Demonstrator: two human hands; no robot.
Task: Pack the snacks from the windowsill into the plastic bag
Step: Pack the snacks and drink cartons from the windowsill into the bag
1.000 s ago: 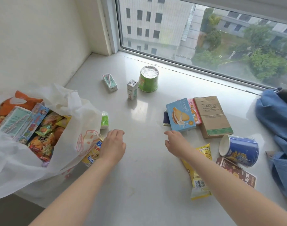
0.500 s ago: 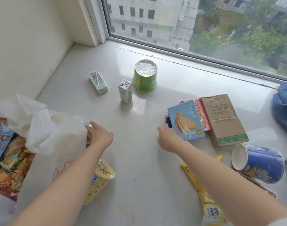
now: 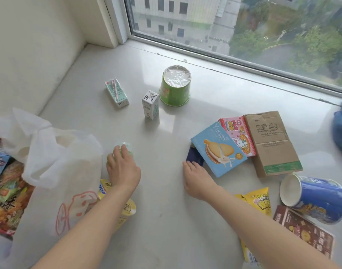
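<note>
Snacks lie scattered across the pale stone windowsill (image 3: 166, 191) in front of me. My left hand (image 3: 123, 169) is down on a small green-and-clear snack cup (image 3: 125, 147), the fingers curled over its top, just beside the white plastic bag (image 3: 63, 171). That bag slumps at my left, its mouth open and already stuffed with bright snack packets (image 3: 7, 191); a yellow cup-shaped snack (image 3: 127, 208) lies on its side under my left wrist, touching the bag.

My right hand (image 3: 197, 179) reaches toward a small dark blue packet (image 3: 194, 157) that is half tucked under a light blue biscuit box (image 3: 218, 150). The fingertips touch the packet's near edge; I cannot tell whether they have any grip on it. A pink cartoon snack box (image 3: 238, 133) lies under the blue box's far side, against a brown cardboard box (image 3: 271, 140).

Farther back, a mint-green drink carton with a straw (image 3: 116, 93) lies flat, a small white milk carton (image 3: 150, 104) stands upright, and a green noodle cup (image 3: 176, 85) sits upside down just beside it. By my right forearm are a yellow chip bag (image 3: 261, 200), a blue paper cup (image 3: 317, 199) tipped on its side, and a flat brown snack packet (image 3: 302, 230). Blue cloth (image 3: 341, 127) shows at the right edge.
</note>
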